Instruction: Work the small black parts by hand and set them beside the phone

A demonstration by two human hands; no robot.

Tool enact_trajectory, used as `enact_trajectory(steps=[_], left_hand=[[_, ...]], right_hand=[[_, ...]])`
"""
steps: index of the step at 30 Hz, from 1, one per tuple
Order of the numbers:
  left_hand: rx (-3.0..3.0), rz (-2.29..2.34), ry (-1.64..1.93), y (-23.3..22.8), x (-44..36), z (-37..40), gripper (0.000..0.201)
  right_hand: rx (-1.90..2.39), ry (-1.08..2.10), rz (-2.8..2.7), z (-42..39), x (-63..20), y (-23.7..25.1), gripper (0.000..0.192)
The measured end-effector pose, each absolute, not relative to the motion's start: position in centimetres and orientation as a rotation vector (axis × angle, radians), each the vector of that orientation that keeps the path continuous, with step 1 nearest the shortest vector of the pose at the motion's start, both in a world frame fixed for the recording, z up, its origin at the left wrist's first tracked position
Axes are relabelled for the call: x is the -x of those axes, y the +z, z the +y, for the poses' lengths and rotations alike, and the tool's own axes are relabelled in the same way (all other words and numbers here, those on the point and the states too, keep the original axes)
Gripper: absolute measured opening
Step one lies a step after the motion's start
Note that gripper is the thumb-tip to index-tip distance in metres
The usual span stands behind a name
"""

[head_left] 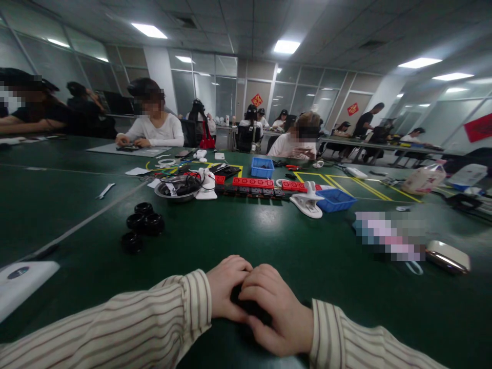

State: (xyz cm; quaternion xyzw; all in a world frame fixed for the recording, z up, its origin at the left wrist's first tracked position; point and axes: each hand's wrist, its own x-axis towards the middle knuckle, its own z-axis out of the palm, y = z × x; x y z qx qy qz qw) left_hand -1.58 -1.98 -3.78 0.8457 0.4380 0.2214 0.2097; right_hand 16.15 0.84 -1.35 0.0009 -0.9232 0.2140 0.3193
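Note:
Close to me over the green table, my left hand [227,287] and my right hand [279,310] meet with their fingertips together. Both are closed around a black object [255,308]. Most of it is covered by my fingers, so its exact kind does not show. Ahead and to the left, several shiny black round parts [152,223] with hollow tops sit in a cluster, apart from my hands.
A metal bowl [179,190] of black items, a white clip stand [308,201], red and black blocks [253,183] and blue bins [335,200] stand farther back. A wrench [105,191] lies left, a gold-edged case [448,256] right. People sit across the table.

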Motion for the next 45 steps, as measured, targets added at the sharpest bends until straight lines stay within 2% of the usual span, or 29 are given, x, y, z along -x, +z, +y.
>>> enact_trajectory(steps=[3,6,10,15,22,27,30,34,37,45], left_hand=[[-2.333,1.246,0.618,-3.5,1.4,-2.2,0.069],[-2.323,1.292,0.617,-3.5,1.3,-2.5,0.075],[-2.283,1.326,0.631,-3.7,1.2,-2.7,0.058],[-2.272,1.321,0.627,-3.6,1.4,-2.5,0.042],[-2.343,1.233,0.558,-3.7,1.7,-2.0,0.038],[-2.423,1.405,0.549,-2.1,3.4,-2.4,0.047],[-2.246,1.767,0.392,-0.1,6.5,-3.4,0.036],[-1.796,2.036,-0.057,1.8,12.1,-5.5,0.052],[-1.48,2.188,-0.142,1.4,15.3,-6.6,0.057],[-1.577,2.337,-0.322,-0.6,17.9,-5.6,0.055]], right_hand=[[0.133,0.588,-2.41,1.1,-16.1,-1.7,0.033],[0.273,0.581,-2.386,1.3,-16.1,-2.1,0.042],[0.325,0.577,-2.414,1.4,-16.1,-2.4,0.043],[0.258,0.593,-2.445,1.2,-16.1,-2.1,0.023],[-0.025,0.591,-2.438,1.1,-16.1,-1.5,0.022],[-0.006,0.593,-2.457,1.2,-16.1,-1.6,0.023],[0.0,0.574,-2.469,1.2,-16.3,-1.6,0.023],[-0.004,0.569,-2.472,1.2,-16.5,-1.7,0.022],[-0.008,0.555,-2.483,1.2,-16.5,-1.7,0.021],[0.002,0.522,-2.487,1.1,-16.4,-1.9,0.02]])
